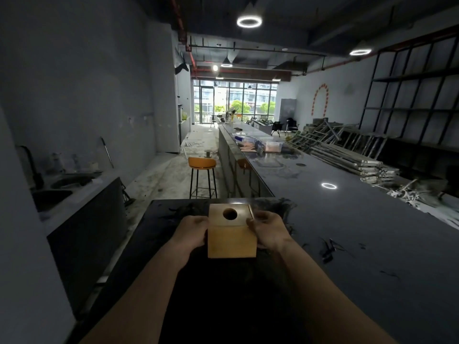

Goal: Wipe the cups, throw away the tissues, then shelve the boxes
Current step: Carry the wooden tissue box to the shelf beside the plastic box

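A square wooden box (232, 240) with a round hole in its top is held in front of me, above the near end of a long dark counter (347, 232). My left hand (191, 230) grips its left side. My right hand (267, 229) grips its right side, thumb on the top edge. No cups or tissues are in view.
An orange bar stool (201, 175) stands on the floor left of the counter. Plastic bins (260, 144) sit farther down the counter. A sink counter (64, 187) runs along the left wall. Black shelving (417, 90) and stacked metal frames (347, 155) are on the right.
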{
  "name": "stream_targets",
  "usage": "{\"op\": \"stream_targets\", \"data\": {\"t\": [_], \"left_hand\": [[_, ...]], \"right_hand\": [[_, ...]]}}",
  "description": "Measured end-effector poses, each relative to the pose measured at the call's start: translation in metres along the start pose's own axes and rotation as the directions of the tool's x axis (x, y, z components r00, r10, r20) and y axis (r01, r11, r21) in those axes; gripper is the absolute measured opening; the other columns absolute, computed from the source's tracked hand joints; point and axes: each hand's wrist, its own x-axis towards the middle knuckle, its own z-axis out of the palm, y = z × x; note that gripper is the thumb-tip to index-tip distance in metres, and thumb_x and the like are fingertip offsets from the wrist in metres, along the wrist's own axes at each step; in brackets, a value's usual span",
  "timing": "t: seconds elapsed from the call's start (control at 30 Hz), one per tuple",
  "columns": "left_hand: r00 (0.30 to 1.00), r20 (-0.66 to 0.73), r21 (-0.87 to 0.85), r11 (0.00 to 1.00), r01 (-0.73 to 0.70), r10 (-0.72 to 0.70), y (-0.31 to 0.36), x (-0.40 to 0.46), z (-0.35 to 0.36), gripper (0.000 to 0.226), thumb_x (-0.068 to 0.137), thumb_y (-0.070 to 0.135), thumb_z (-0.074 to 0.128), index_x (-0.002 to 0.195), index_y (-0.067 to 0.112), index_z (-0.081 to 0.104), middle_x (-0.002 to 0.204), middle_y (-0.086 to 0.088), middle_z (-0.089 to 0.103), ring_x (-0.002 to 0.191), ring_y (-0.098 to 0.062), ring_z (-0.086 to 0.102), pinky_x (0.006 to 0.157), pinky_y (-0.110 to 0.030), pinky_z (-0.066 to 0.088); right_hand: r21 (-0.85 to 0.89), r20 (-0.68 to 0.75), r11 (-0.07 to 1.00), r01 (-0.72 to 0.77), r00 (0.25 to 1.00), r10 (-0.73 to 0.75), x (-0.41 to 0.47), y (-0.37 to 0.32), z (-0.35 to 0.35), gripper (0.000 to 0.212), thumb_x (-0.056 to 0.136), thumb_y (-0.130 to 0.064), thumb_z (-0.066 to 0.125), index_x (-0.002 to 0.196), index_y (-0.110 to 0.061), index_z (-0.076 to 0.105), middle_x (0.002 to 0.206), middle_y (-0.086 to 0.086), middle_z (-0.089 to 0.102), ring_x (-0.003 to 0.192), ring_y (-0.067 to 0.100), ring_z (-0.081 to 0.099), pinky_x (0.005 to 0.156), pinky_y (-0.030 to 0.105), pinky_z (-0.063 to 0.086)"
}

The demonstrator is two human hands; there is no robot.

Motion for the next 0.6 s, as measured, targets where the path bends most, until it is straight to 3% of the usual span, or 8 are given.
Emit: {"op": "stream_targets", "data": {"t": [0.07, 0.13, 0.2, 0.3, 0.4, 0.5, 0.6], "left_hand": [[1.0, -0.024, -0.016, 1.0, -0.017, 0.017, 0.001, -0.018, 0.003, 0.026, 0.101, 0.023, 0.05, 0.089, 0.019, 0.073, 0.113, -0.017, 0.073, 0.108, -0.031, 0.067, 0.088, -0.035, 0.053], [0.997, -0.058, -0.04, 0.998, -0.05, 0.048, 0.004, -0.034, 0.005, 0.022, 0.101, 0.028, 0.052, 0.094, 0.027, 0.072, 0.112, -0.011, 0.074, 0.104, -0.026, 0.068, 0.092, -0.039, 0.053], [0.994, -0.086, -0.066, 0.995, -0.079, 0.074, 0.007, -0.056, 0.006, 0.021, 0.101, 0.036, 0.053, 0.11, 0.029, 0.07, 0.116, -0.002, 0.071, 0.105, -0.02, 0.065, 0.097, -0.041, 0.052], [0.988, -0.13, -0.1, 0.99, -0.099, 0.086, 0.011, -0.092, 0.005, 0.036, 0.098, 0.045, 0.055, 0.129, 0.03, 0.063, 0.123, 0.002, 0.067, 0.108, -0.016, 0.062, 0.092, -0.038, 0.052], [0.976, -0.188, -0.13, 0.982, -0.139, 0.113, 0.014, -0.129, 0.001, 0.031, 0.098, 0.044, 0.055, 0.125, 0.03, 0.062, 0.114, 0.005, 0.067, 0.102, -0.012, 0.061, 0.091, -0.035, 0.049], [0.962, -0.259, -0.162, 0.978, -0.13, 0.085, 0.011, -0.162, -0.009, 0.03, 0.099, 0.042, 0.054, 0.123, 0.027, 0.064, 0.116, 0.0, 0.068, 0.107, -0.018, 0.063, 0.098, -0.04, 0.05], [0.947, -0.313, -0.227, 0.961, -0.155, 0.079, 0.003, -0.194, -0.025, 0.027, 0.104, 0.034, 0.046, 0.117, 0.022, 0.066, 0.117, -0.004, 0.07, 0.109, -0.02, 0.065, 0.079, -0.032, 0.052]], "right_hand": [[0.01, -0.023, 1.0, 0.014, 1.0, -0.014, -0.01, 0.0, -0.004, 0.039, 0.092, -0.026, 0.069, 0.128, -0.015, 0.061, 0.124, 0.007, 0.064, 0.116, 0.031, 0.063, 0.098, 0.054, 0.055], [0.047, -0.026, 0.998, 0.032, 0.999, -0.031, -0.027, -0.003, -0.01, 0.013, 0.091, -0.02, 0.072, 0.1, -0.025, 0.064, 0.104, -0.003, 0.064, 0.114, 0.031, 0.064, 0.098, 0.055, 0.055], [0.094, -0.016, 0.994, 0.048, 0.999, -0.046, -0.046, -0.005, -0.017, 0.024, 0.09, -0.016, 0.073, 0.085, -0.033, 0.057, 0.095, -0.008, 0.061, 0.112, 0.031, 0.065, 0.097, 0.056, 0.056], [0.14, 0.004, 0.988, 0.061, 0.998, -0.062, -0.076, -0.006, -0.025, 0.016, 0.088, -0.017, 0.075, 0.093, -0.029, 0.065, 0.102, -0.001, 0.069, 0.106, 0.029, 0.069, 0.092, 0.055, 0.059], [0.175, 0.022, 0.98, 0.094, 0.995, -0.099, -0.104, -0.011, -0.027, 0.031, 0.087, -0.021, 0.076, 0.117, -0.019, 0.068, 0.113, 0.004, 0.072, 0.104, 0.027, 0.07, 0.09, 0.052, 0.061], [0.158, 0.029, 0.977, 0.143, 0.988, -0.15, -0.133, -0.019, -0.022, 0.032, 0.087, -0.022, 0.075, 0.118, -0.018, 0.07, 0.111, 0.0, 0.073, 0.102, 0.024, 0.07, 0.088, 0.051, 0.061], [0.145, 0.018, 0.971, 0.19, 0.981, -0.195, -0.162, -0.026, -0.012, 0.027, 0.086, -0.022, 0.073, 0.113, -0.02, 0.074, 0.103, -0.003, 0.075, 0.096, 0.021, 0.072, 0.086, 0.049, 0.062]]}}
